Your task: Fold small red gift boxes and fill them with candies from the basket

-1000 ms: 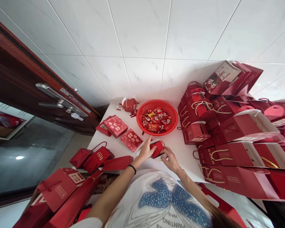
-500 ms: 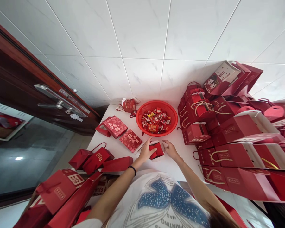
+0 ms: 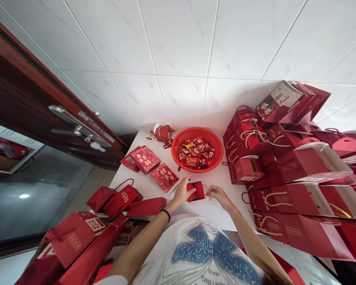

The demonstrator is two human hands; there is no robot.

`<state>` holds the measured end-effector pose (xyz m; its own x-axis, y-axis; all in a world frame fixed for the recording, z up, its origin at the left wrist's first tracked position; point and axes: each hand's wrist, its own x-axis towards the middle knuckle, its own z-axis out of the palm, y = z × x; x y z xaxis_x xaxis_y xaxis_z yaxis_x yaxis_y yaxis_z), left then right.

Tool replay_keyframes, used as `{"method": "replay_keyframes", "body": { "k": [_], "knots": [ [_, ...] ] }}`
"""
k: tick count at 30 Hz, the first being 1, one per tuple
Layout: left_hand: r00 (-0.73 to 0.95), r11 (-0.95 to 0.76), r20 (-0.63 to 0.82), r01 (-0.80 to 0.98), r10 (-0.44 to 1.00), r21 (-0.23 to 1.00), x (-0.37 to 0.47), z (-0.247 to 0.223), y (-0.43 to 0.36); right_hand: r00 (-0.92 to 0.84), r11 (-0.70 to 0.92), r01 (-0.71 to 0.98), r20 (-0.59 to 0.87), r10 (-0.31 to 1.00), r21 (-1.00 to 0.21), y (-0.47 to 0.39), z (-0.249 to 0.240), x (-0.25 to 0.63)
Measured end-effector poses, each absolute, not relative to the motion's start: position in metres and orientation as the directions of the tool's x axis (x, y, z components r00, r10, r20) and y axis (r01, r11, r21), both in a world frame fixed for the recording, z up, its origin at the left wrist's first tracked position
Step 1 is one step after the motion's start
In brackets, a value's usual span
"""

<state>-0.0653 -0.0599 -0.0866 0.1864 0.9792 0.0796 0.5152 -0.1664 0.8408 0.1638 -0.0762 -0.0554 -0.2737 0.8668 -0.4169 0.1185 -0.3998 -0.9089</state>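
A small red gift box [image 3: 199, 190] rests on the white table in front of me. My left hand [image 3: 182, 191] grips its left side, the thumb lying over the edge. On the box's right side, my right hand [image 3: 220, 196] is closed in a pinch on a thin, pale cord [image 3: 207, 189] that runs toward the box. Just beyond the box stands a red plastic basket [image 3: 173, 148] with many small wrapped candies [image 3: 196, 150] in it. Left of my left hand lie a patterned red box [image 3: 164, 177] and another like it [image 3: 144, 159].
Stacked red gift boxes with cord handles [image 3: 273, 198] fill the right side. More red boxes [image 3: 74, 237] stand at the lower left. A small red container [image 3: 162, 133] sits by the tiled wall. A brown door [image 3: 26, 87] is at the left.
My right hand has gone from spread fingers to a pinch on the cord beside the box. The left hand keeps its hold. The view has shifted slightly.
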Motion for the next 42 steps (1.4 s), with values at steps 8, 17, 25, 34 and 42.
{"method": "replay_keyframes", "body": {
  "k": [8, 17, 25, 34, 42],
  "knots": [
    [0.249, -0.215, 0.095, 0.516, 0.964, 0.829, -0.063, -0.076, -0.06, -0.159, -0.448, 0.129, -0.464, 0.871, -0.885, -0.11, -0.058, 0.148],
    [0.331, -0.175, 0.017, 0.452, 0.943, 0.875, -0.074, -0.063, -0.062, -0.012, -0.47, 0.111, -0.474, 0.881, -0.876, -0.105, -0.066, 0.128],
    [0.322, -0.151, -0.003, 0.454, 0.947, 0.878, -0.079, -0.065, -0.065, 0.068, -0.486, 0.043, -0.482, 0.873, -0.873, -0.101, -0.069, 0.121],
    [0.175, 0.011, -0.07, 0.316, 0.982, 0.949, -0.075, -0.078, -0.06, 0.151, -0.445, 0.17, -0.423, 0.894, -0.879, -0.096, -0.075, 0.119],
    [-0.108, 0.411, -0.396, 0.259, 0.912, 0.874, -0.092, -0.082, -0.066, 0.145, -0.319, 0.34, -0.286, 0.947, -0.885, -0.095, -0.074, 0.118]
  ]
}}
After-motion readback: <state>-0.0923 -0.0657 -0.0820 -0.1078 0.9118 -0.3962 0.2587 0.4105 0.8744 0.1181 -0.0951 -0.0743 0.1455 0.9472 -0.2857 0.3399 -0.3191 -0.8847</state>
